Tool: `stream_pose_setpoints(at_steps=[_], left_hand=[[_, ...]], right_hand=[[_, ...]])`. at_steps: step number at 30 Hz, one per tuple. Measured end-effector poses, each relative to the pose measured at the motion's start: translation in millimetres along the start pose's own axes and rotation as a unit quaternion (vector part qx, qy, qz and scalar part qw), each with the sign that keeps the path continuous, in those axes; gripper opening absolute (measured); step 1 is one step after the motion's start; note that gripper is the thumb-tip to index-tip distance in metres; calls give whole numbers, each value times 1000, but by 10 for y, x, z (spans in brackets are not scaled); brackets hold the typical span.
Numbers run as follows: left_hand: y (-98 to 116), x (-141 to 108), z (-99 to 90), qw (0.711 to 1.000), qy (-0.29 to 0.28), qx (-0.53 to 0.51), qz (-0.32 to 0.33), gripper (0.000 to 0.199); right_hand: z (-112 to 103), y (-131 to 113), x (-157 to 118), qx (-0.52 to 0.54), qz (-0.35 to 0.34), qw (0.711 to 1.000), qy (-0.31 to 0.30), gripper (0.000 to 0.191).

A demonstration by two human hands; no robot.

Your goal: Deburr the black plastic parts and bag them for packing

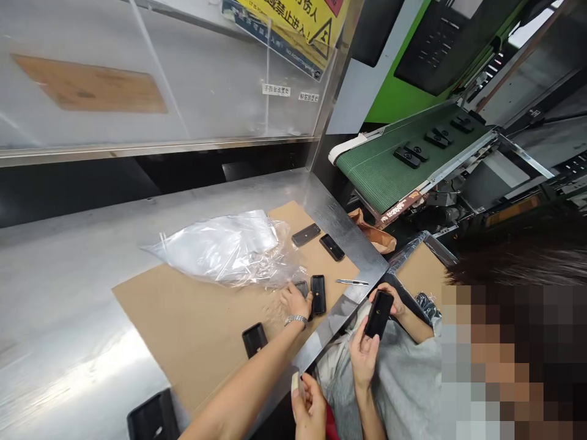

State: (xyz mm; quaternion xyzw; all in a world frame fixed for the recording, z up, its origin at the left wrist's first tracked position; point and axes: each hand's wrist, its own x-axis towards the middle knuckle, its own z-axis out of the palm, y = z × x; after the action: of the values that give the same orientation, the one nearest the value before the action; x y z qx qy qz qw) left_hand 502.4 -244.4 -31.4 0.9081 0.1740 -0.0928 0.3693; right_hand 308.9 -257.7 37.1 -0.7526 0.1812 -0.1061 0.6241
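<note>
My left hand (pixel 297 302), with a metal watch band at the wrist, reaches across the cardboard sheet (pixel 197 330). Its fingers close over a black plastic case (pixel 302 287), which they partly hide. Right beside it lies another black case (pixel 318 294). Low in the view, my right hand (pixel 310 408) is curled with thumb and fingers close together. A pale cover sits on the thumb tip; a tiny dark spot shows between the digits, too small to name. Another black case (pixel 254 340) lies left of my left forearm.
A clear plastic bag (pixel 229 247) covers part of the cardboard. More cases (pixel 306 234) lie behind it, with a slim cutter (pixel 352 282) near the table edge. A co-worker's hands (pixel 364 351) hold a black case at right. Beyond, a green conveyor (pixel 376 165) carries several black parts.
</note>
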Motion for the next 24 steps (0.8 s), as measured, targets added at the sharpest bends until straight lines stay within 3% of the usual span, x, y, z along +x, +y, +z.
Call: stream_pose_setpoints(at_steps=[2, 3, 4, 8, 12, 15, 18, 20, 22, 23, 24], left_hand=[[3, 5, -39, 999, -8, 12, 33, 60], [-7, 4, -75, 998, -14, 18, 55, 58], [-25, 1, -123, 996, -22, 25, 78, 56], [-172, -18, -389, 980, -64, 56, 180, 53], [-333, -28, -661, 942, -120, 92, 300, 57], [-380, -22, -767, 890, -171, 120, 405, 57], [-368, -8, -759, 825, -219, 140, 502, 37], [-351, 13, -709, 783, -247, 145, 553, 26], [-343, 47, -646, 746, -272, 143, 591, 20], [-344, 69, -615, 730, -283, 140, 606, 17], [-349, 91, -586, 718, -293, 137, 617, 16]], right_hand=[[-201, 26, 169, 136, -42, 983, -114, 48], [-341, 21, 308, 218, -61, 954, -198, 47], [-496, 9, 470, 304, -58, 899, -309, 48], [-1011, 21, 1036, 440, -62, 818, -365, 64], [-1118, 228, 1133, 610, -40, 636, -471, 75], [-1145, 385, 1112, 641, -17, 508, -576, 75], [-1247, 457, 1139, 636, 3, 403, -658, 64], [-1314, 457, 1151, 638, 5, 370, -675, 54], [-1343, 427, 1137, 653, 2, 366, -663, 49], [-1337, 403, 1115, 659, 1, 382, -648, 51], [-1312, 375, 1080, 645, 3, 428, -633, 55]])
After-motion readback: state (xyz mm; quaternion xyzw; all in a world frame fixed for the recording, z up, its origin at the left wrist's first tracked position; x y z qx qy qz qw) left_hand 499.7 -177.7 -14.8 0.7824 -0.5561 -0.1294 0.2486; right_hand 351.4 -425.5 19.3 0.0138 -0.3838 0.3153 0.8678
